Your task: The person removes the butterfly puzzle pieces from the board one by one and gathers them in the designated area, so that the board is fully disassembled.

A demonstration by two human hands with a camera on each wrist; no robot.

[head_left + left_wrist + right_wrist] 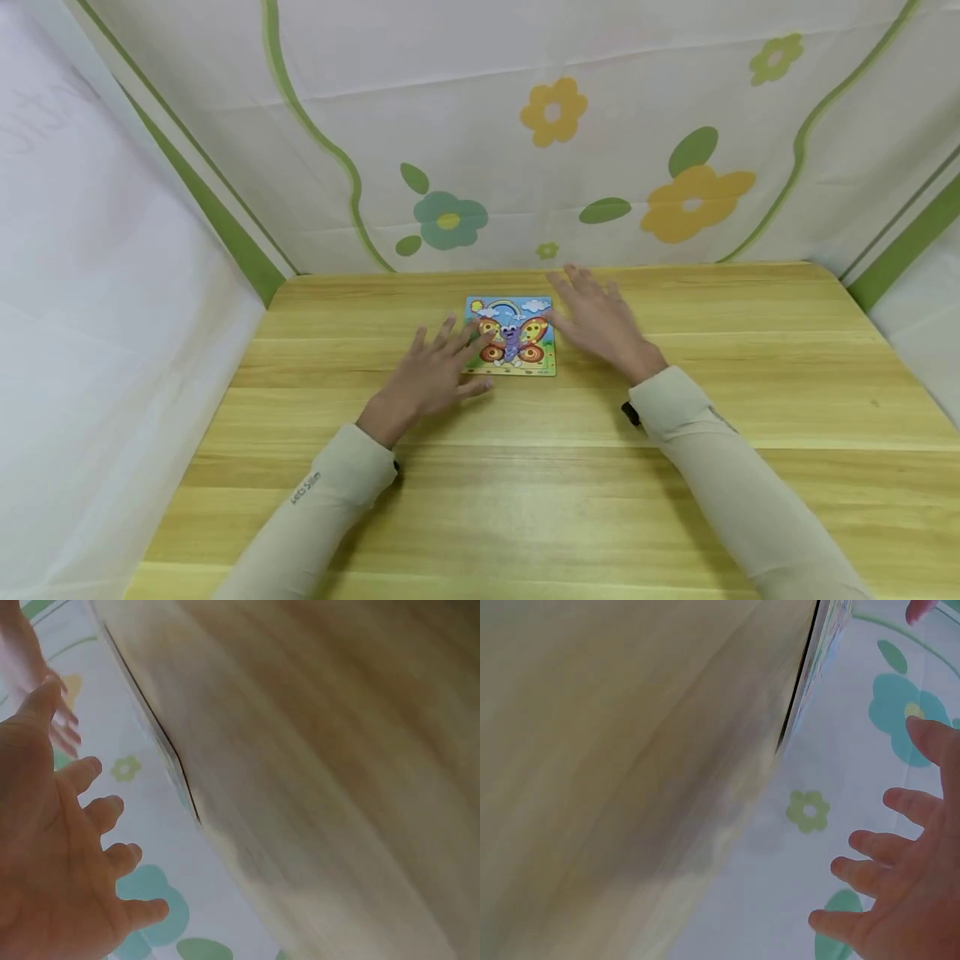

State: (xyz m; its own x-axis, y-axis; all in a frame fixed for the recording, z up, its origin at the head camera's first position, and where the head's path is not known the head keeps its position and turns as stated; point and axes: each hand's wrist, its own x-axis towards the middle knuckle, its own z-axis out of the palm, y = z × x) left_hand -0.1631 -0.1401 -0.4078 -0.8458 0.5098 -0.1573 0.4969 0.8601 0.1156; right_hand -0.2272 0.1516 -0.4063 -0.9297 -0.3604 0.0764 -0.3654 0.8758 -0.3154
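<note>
Wooden tabletop (525,500), butterfly board (513,348), left hand (431,375), right hand (602,327) near it, each grip apart

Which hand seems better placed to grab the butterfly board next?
Probably the left hand: in the head view, its spread fingers overlap the left part of the butterfly board, while the right hand overlaps its right edge only at the thumb.

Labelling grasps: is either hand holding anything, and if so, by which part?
Nothing is held: left hand and right hand both have fingers spread; the butterfly board lies flat on the table.
</note>
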